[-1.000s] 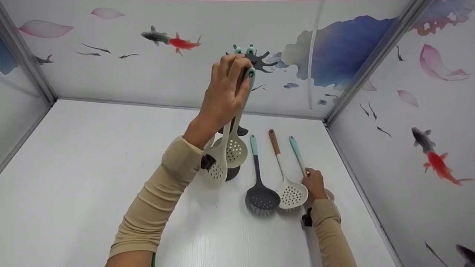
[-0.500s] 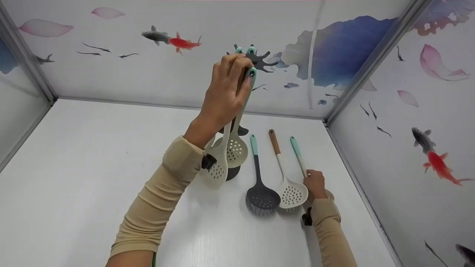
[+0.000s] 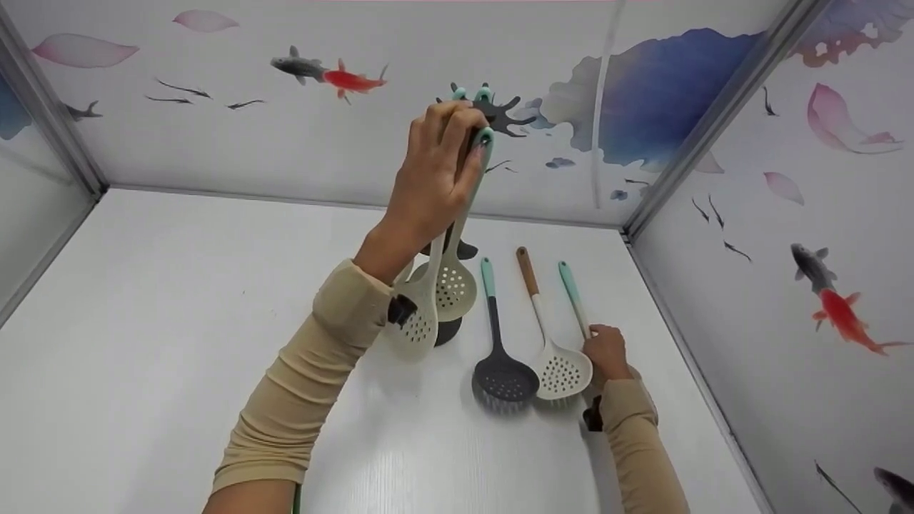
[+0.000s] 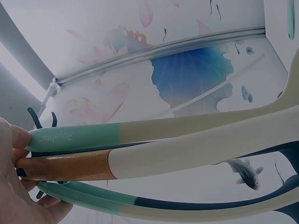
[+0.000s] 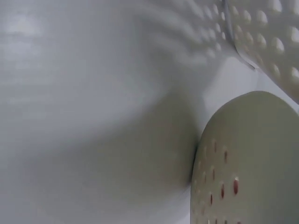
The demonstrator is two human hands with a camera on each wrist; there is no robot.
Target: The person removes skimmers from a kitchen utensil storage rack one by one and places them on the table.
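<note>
In the head view my left hand (image 3: 432, 171) curls its fingers over the top of a dark utensil rack (image 3: 503, 116) with radiating hooks, amid the handle ends. A mint-and-beige skimmer (image 3: 453, 289) hangs there by my thumb; a brown-handled white one (image 4: 163, 156) shows in the left wrist view. Dark utensils hang partly hidden behind. To the right, my right hand (image 3: 605, 352) grips the shaft of another mint-handled beige skimmer (image 5: 261, 149), which lies on the table with its head mostly hidden under my wrist in the head view.
Beside my right hand lie a white skimmer (image 3: 564, 373) with a brown handle and a dark skimmer (image 3: 505, 380) with a mint handle, heads side by side. The white table (image 3: 214, 300) meets printed back and side wall panels (image 3: 821, 214).
</note>
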